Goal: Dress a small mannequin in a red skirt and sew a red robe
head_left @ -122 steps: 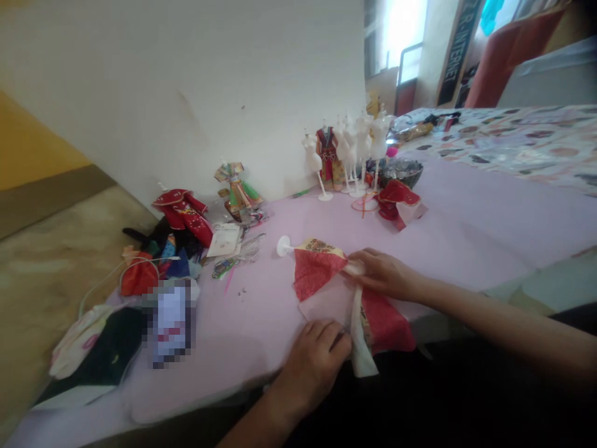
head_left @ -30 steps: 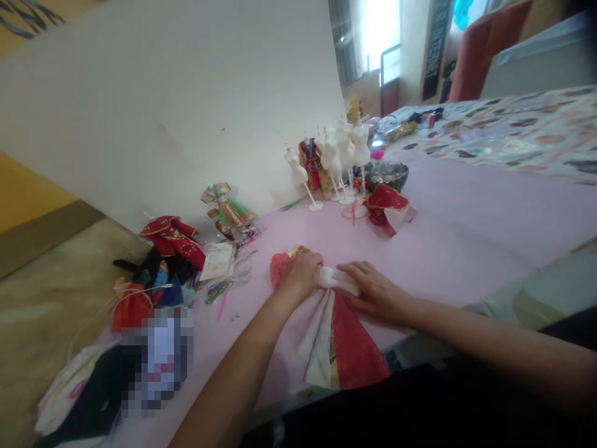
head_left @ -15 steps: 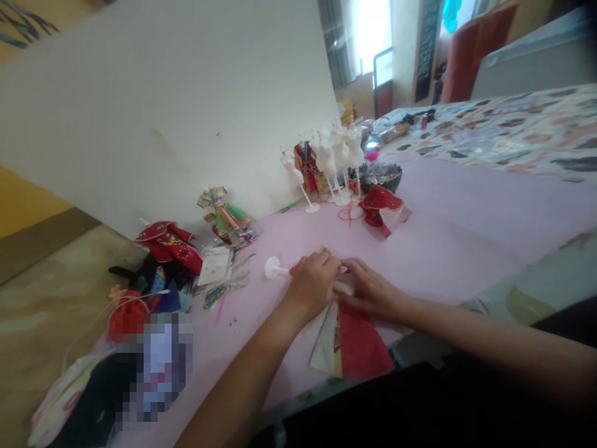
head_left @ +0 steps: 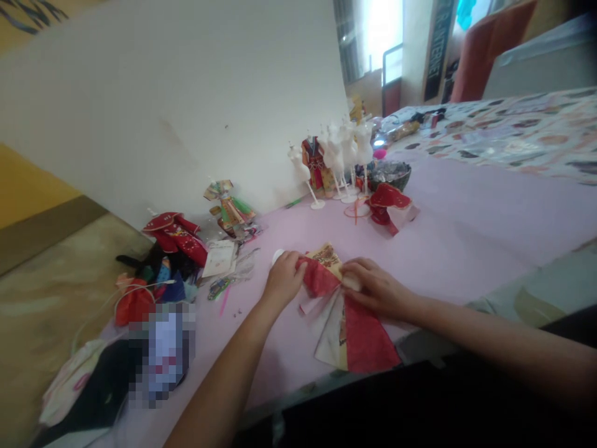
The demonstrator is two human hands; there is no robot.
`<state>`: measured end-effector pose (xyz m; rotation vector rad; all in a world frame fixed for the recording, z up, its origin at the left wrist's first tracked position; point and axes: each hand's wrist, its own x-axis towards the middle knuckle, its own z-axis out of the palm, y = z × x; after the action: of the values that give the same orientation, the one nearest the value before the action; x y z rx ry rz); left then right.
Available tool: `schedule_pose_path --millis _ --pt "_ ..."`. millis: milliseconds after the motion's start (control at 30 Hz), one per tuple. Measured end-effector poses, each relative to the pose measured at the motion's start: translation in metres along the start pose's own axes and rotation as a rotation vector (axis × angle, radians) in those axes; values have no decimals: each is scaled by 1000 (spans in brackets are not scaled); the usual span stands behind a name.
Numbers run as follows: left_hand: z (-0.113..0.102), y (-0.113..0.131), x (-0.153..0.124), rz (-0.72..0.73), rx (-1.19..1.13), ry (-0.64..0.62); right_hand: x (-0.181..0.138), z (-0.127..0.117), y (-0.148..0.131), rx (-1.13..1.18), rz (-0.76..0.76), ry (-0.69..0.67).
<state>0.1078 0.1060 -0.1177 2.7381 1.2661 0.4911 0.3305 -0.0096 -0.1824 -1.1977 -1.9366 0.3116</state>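
Observation:
A small red, white and gold doll garment (head_left: 347, 326) lies on the pink tablecloth (head_left: 466, 230), draped over a little white mannequin stand whose round base (head_left: 278, 255) peeks out at the left. My left hand (head_left: 283, 280) is closed on the red cloth near that base. My right hand (head_left: 373, 287) presses down on the mannequin's white torso and the cloth, fingers curled over them. The two hands are a short way apart, the gathered red fabric (head_left: 319, 279) between them.
Several bare white mannequin stands (head_left: 342, 155) and a dressed one (head_left: 313, 163) stand by the white wall. A dark bowl (head_left: 394, 174), a red garment (head_left: 389, 205), a small dressed figure (head_left: 228, 208) and a heap of clothes and bags (head_left: 158, 261) lie around. A patterned cloth (head_left: 513, 134) covers the far right.
My left hand has slid left towards the stand's base, pulling red cloth with it. The gold-patterned part of the garment now shows between my hands.

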Motion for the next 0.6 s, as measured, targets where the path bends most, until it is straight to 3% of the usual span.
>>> schedule_pose_path --millis 167,300,467,600 --pt "18 1 31 -90 86 -108 -1 1 -1 -25 36 4" --pt "22 4 38 -108 85 -186 -1 1 -1 -23 32 2" --pt "4 -2 36 -106 117 -26 -1 2 2 -44 3 -15" --pt "-10 -17 34 -40 332 60 -2 4 5 -60 -12 0"
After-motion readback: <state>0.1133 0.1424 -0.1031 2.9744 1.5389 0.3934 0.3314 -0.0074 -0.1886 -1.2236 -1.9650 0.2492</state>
